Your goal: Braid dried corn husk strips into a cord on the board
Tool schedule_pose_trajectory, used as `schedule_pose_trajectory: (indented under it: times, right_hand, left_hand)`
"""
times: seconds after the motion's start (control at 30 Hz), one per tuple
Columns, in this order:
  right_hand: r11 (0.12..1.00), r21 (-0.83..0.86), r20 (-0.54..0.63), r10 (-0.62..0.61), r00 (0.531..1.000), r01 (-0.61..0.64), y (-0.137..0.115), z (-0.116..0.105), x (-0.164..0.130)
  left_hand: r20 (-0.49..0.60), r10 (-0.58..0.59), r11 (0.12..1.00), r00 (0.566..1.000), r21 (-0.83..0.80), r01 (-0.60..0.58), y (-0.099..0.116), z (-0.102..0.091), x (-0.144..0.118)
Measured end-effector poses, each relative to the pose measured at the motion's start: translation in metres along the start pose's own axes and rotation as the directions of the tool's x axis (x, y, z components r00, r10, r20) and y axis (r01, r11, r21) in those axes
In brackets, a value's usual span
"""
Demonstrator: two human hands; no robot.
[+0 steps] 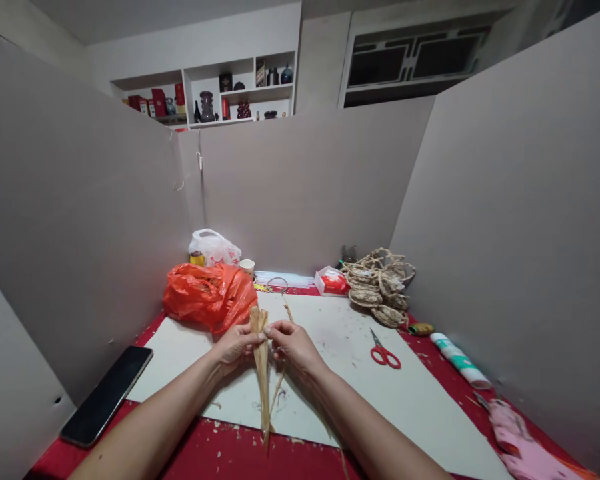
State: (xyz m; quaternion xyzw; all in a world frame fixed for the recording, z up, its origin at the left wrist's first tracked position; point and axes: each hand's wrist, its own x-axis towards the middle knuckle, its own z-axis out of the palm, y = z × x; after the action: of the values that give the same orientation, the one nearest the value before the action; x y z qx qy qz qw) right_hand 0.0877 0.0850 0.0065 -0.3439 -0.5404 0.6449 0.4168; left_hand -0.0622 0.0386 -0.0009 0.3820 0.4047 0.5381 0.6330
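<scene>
Grey partition boards wall in a red worktop (pixel 220 453) covered by a white sheet of board (pixel 420 393), where a person works a long tan strip of dried leaf (pixel 261 373). That strip stands nearly upright between the two hands, its top just above the knuckles and its lower end trailing down past the near edge of the white board. Left hand (pixel 236 347) is closed around the upper part of the strip from the left; right hand (pixel 293 343) pinches it from the right with fingertips drawn together, the two hands almost touching. A thinner strand of the same fibre (pixel 280 383) hangs beside the strip under the right hand.

Behind the left hand lies a crumpled orange plastic bag (pixel 207 293), with a white plastic bag (pixel 215 248) and a small paper cup (pixel 247 267) beyond it. Red-handled scissors (pixel 384 353) rest on the white board to the right, well apart from the hands. Farther back sits a heap of woven straw pieces (pixel 380 287). A black smartphone (pixel 107 395) lies at the left edge, and a white and green tube (pixel 460 360) at the right.
</scene>
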Motion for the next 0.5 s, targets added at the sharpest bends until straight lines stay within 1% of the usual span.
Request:
schedule_pose_trajectory:
  times: [0.1,0.17,0.37,0.5]
  right_hand:
    - [0.998,0.061,-0.014,0.021,1.0,-0.02,0.0031,-0.0017,0.0014]
    - [0.994,0.1,-0.018,0.04,0.999,-0.038,0.0045,-0.0024,0.0015]
    - [0.986,0.163,-0.029,0.05,0.998,-0.045,0.0053,-0.0008,-0.0021]
    - [0.976,0.204,-0.002,0.083,0.997,-0.08,0.006,-0.0014,-0.0035]
  left_hand:
    - [0.042,-0.013,1.0,0.999,-0.008,0.013,-0.0005,0.0008,-0.0004]
    - [0.051,-0.013,0.999,0.999,-0.034,0.015,-0.0005,0.001,-0.0002]
    - [0.013,-0.011,0.998,1.0,-0.069,0.012,-0.0017,0.0007,0.002]
    - [0.013,-0.001,0.995,1.0,-0.102,0.002,-0.0025,0.0005,0.0037]
